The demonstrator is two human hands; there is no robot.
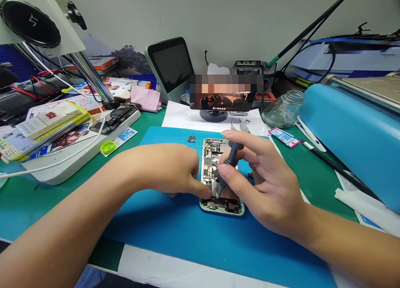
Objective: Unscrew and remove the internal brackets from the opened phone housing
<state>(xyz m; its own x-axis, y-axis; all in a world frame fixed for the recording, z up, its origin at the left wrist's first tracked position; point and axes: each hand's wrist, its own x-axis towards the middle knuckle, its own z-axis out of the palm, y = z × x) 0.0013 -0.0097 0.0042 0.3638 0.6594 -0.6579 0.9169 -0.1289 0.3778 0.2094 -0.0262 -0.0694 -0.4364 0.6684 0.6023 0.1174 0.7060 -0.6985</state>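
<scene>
An opened smartphone point(222, 205) with a pale green frame lies on the blue work mat point(175, 242), its inner parts exposed. My left hand point(168, 167) is closed, fingers curled at the phone's left side, and its thumb presses on the lower left part. In my right hand point(271, 184) a dark grey screwdriver point(231, 155) is gripped between thumb and fingers. It leans slightly, its tip pointing down into the lower middle of the phone. The fingers hide the phone's upper right side. A small metal-framed component point(191, 139) lies on the mat above my left hand.
Behind the mat, a phone on a round stand point(214, 115) plays video beside a smart display point(170, 65). A glass jar point(284, 109) and a blue machine point(350, 134) stand right. Left are boxes point(53, 121), a microscope stand point(93, 78) and a white cable point(78, 152).
</scene>
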